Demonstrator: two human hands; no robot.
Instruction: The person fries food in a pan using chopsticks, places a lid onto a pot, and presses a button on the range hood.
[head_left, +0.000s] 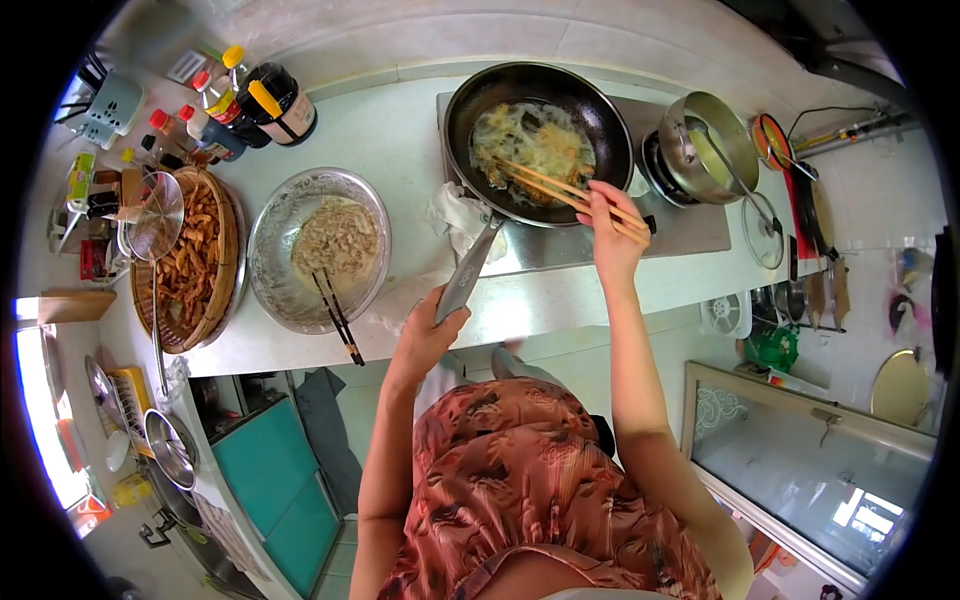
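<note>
My left hand (pixel 428 335) is wrapped round the grey handle of a dark wok (pixel 606 110) on the stove. In my right hand (pixel 611 232) is a pair of light wooden chopsticks (pixel 550 187), their tips down among the frying pieces. Bubbling oil (pixel 520 130) foams round those browned pieces in the wok. Left of the wok, a metal bowl (pixel 270 285) holds pale battered pieces (pixel 338 240), with dark chopsticks (pixel 337 318) leaning over its rim. Farther left, a woven basket (pixel 215 312) is full of golden fried pieces (pixel 190 250), and a wire skimmer (pixel 156 215) lies across it.
A steel pot (pixel 665 150) with a ladle stands on the right burner, near a glass lid (pixel 763 232). Sauce bottles (pixel 280 105) line the back left. A white cloth (pixel 458 213) lies against the stove's left edge. A glazed door (pixel 810 470) is at the lower right.
</note>
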